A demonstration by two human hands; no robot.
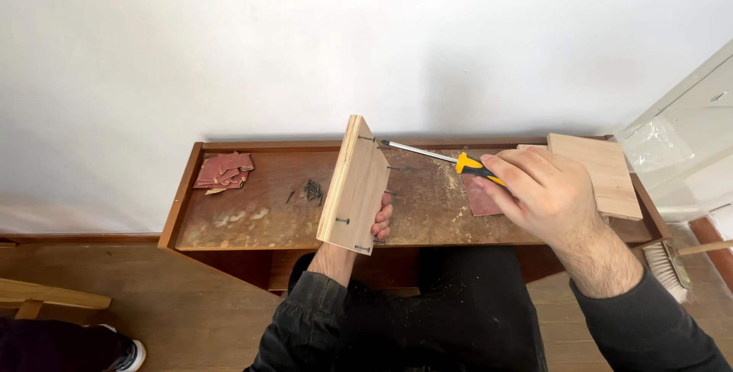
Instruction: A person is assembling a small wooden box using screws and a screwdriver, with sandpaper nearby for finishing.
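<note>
The left hand (pixel 379 223) grips an upright board (pixel 353 185) from behind (only its fingertips show); the right hand (pixel 538 189), fist closed, holds a screwdriver (pixel 447 159) levelled leftward at the board's top screw (pixel 367 138).

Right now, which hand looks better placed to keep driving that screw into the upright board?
Probably the right hand: it grips the screwdriver, tip at the wooden board's top screw. The left hand props the board.

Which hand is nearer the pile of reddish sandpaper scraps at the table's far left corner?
Left. The left hand holds the upright plywood board mid-table, right of the reddish sandpaper scraps. The right hand, holding the yellow-handled screwdriver, is farther right.
</note>
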